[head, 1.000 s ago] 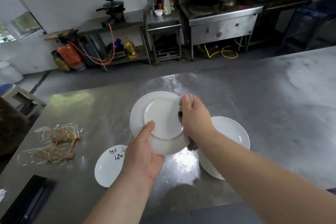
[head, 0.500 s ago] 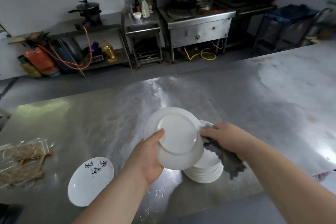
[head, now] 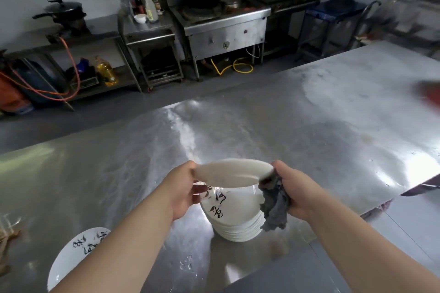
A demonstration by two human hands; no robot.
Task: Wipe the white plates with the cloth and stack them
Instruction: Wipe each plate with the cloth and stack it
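Observation:
A white plate [head: 232, 173] hovers almost flat just above a stack of white plates [head: 234, 219] on the steel table [head: 309, 131]. My left hand [head: 184, 191] grips the plate's left rim. My right hand [head: 291, 188] holds a dark grey cloth [head: 273, 207] against the plate's right rim, and the cloth hangs down beside the stack. The top plate of the stack shows black brush writing. Another white plate with black writing [head: 73, 261] lies alone on the table at the lower left, partly hidden by my left forearm.
The table's near edge runs along the lower right. A blurred red thing [head: 428, 96] sits at the table's far right. Bundled sticks in clear wrap [head: 6, 240] lie at the left edge. Beyond the table stand a stove [head: 221, 21] and shelving.
The plate has turned from tilted, underside towards me, to nearly flat and moved over the stack. My right hand with the cloth now sits at the plate's right rim. The view shifted right.

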